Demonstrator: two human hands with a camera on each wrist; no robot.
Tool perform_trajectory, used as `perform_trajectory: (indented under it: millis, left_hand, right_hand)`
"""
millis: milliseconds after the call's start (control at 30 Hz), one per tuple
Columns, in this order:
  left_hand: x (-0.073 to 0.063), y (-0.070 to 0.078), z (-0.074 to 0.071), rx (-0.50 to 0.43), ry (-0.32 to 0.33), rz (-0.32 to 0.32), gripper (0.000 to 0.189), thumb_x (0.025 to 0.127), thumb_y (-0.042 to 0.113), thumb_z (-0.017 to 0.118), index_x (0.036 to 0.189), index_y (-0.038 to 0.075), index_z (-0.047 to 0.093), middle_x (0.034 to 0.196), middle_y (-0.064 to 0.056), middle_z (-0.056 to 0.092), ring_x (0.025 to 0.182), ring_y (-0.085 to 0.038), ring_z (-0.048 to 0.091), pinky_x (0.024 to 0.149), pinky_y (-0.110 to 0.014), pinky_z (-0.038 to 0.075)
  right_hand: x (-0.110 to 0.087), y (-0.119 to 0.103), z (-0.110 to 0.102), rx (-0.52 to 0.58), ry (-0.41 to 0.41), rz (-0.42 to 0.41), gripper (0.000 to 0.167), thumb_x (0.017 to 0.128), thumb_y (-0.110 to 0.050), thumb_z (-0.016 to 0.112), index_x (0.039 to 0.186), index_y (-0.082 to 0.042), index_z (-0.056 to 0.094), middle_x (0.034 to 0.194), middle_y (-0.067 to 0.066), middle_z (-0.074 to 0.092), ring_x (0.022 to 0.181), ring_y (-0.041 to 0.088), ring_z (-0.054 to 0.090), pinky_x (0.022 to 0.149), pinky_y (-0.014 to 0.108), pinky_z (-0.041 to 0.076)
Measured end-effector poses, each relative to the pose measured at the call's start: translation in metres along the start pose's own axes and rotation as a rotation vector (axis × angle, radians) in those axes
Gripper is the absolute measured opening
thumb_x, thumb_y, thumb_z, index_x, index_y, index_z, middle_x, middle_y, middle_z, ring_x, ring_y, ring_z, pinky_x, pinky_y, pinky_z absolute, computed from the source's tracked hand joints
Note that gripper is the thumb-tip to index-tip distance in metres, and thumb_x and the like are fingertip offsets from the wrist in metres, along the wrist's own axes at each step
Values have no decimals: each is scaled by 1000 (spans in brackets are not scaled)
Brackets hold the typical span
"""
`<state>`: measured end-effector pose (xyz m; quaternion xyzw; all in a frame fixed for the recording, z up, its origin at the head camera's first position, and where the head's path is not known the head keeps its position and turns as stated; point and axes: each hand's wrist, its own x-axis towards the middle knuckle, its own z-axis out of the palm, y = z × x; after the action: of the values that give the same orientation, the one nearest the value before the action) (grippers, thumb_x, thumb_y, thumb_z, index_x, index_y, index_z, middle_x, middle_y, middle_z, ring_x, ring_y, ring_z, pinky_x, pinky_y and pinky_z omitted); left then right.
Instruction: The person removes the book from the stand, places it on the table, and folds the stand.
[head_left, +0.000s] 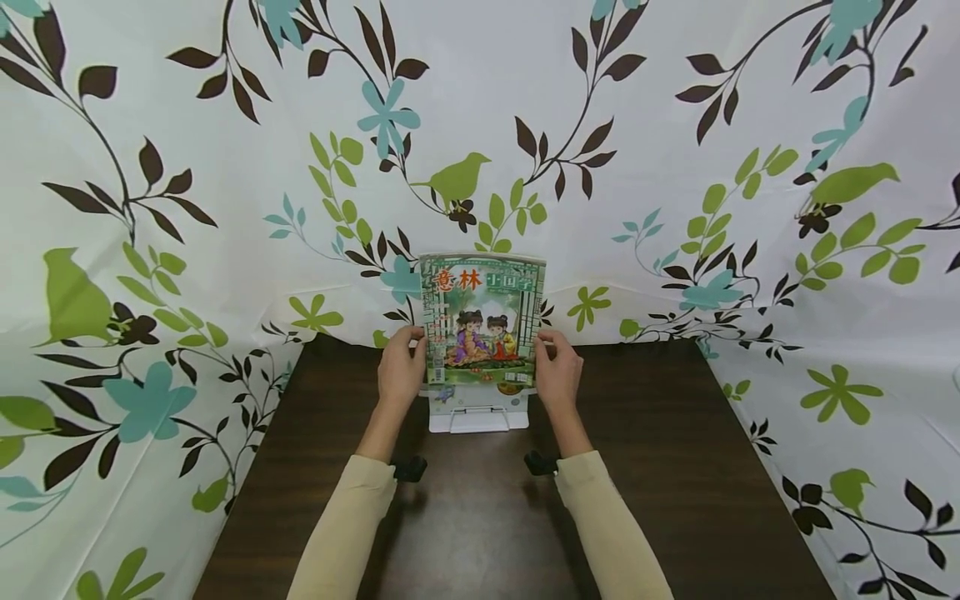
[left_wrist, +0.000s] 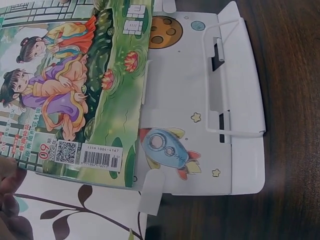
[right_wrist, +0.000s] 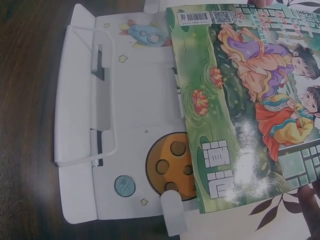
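A green illustrated magazine (head_left: 483,321) with two cartoon children on its cover is held upright between both hands. My left hand (head_left: 401,367) grips its left edge, and my right hand (head_left: 558,371) grips its right edge. Behind and below it stands a white book stand (head_left: 480,419) printed with a rocket (left_wrist: 167,148) and an orange cratered planet (right_wrist: 170,165). In both wrist views the magazine overlaps the stand's upper part, its lower edge above the bottom ledge (left_wrist: 248,105) and wire holder (right_wrist: 112,95). Only a few fingers (left_wrist: 9,200) show in the left wrist view.
The dark wooden table (head_left: 637,483) reaches back to a white cloth (head_left: 480,108) patterned with leaves, birds and flowers, which also hangs at both sides. White clips (left_wrist: 152,192) stick out from the stand's sides. Black straps (head_left: 408,469) sit at both wrists.
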<state>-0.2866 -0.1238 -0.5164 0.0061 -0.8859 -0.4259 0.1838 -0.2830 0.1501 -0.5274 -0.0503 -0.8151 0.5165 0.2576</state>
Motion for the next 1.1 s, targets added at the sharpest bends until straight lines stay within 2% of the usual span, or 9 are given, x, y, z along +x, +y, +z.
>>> perform_trajectory:
  millis: [133, 200, 267, 333, 467, 500, 633, 900, 1100]
  left_hand:
    - [2, 2, 0, -20, 17, 34, 25, 112, 25, 61, 130, 11, 70, 129, -11, 72, 112, -35, 69, 82, -54, 56]
    - [3, 4, -1, -35, 23, 38, 24, 112, 26, 61, 129, 11, 70, 129, -11, 72, 114, -37, 69, 82, -54, 55]
    - [3, 6, -2, -45, 20, 34, 25, 112, 26, 60, 129, 11, 70, 130, -11, 71, 117, -38, 68, 84, -55, 54]
    - [2, 7, -3, -51, 14, 27, 25, 112, 26, 61, 129, 11, 70, 130, -12, 71, 119, -38, 67, 85, -56, 54]
    - [0, 12, -5, -48, 15, 36, 26, 112, 25, 61, 130, 10, 70, 130, -12, 72, 122, -36, 67, 90, -57, 55]
    - [0, 13, -6, -49, 18, 43, 26, 111, 25, 61, 130, 10, 70, 130, -12, 72, 122, -36, 67, 91, -58, 55]
    - [4, 19, -6, -48, 36, 72, 26, 112, 25, 61, 130, 10, 70, 130, -12, 72, 121, -35, 67, 93, -57, 55]
    - [6, 39, -8, -79, 72, 153, 22, 110, 22, 64, 127, 9, 71, 121, -12, 74, 102, -31, 69, 80, -49, 57]
    - [10, 56, -7, -98, 71, 194, 23, 111, 21, 63, 128, 8, 71, 122, -12, 75, 107, -31, 74, 86, -49, 62]
  right_hand:
    - [5, 0, -2, 24, 3, -25, 19, 106, -23, 70, 122, -15, 78, 115, 11, 81, 93, 32, 76, 92, 54, 53]
    - [8, 0, -3, 33, 1, -39, 20, 107, -24, 70, 122, -16, 78, 114, 10, 81, 92, 31, 76, 89, 54, 55]
    - [8, -1, -4, 46, -4, -43, 20, 107, -25, 70, 123, -16, 78, 113, 11, 80, 92, 31, 75, 97, 56, 52]
    - [6, -1, -5, 59, -1, -44, 20, 107, -25, 70, 122, -16, 78, 110, 11, 81, 89, 31, 75, 96, 57, 52]
    - [2, 1, -7, 80, 14, -31, 19, 106, -24, 71, 121, -16, 79, 109, 10, 80, 88, 27, 74, 79, 45, 56]
    - [3, 1, -7, 87, 19, -30, 19, 106, -24, 71, 121, -15, 80, 110, 10, 80, 88, 27, 74, 70, 41, 54]
    - [5, -3, -12, 123, 27, -24, 21, 106, -24, 72, 121, -14, 80, 118, 12, 79, 94, 27, 73, 69, 29, 51]
    - [8, -11, -22, 211, 63, 8, 23, 105, -21, 72, 124, -10, 80, 122, 13, 77, 95, 15, 68, 72, 20, 51]
    - [12, -11, -29, 276, 111, -19, 26, 105, -20, 72, 125, -5, 79, 126, 17, 75, 96, 24, 68, 72, 15, 48]
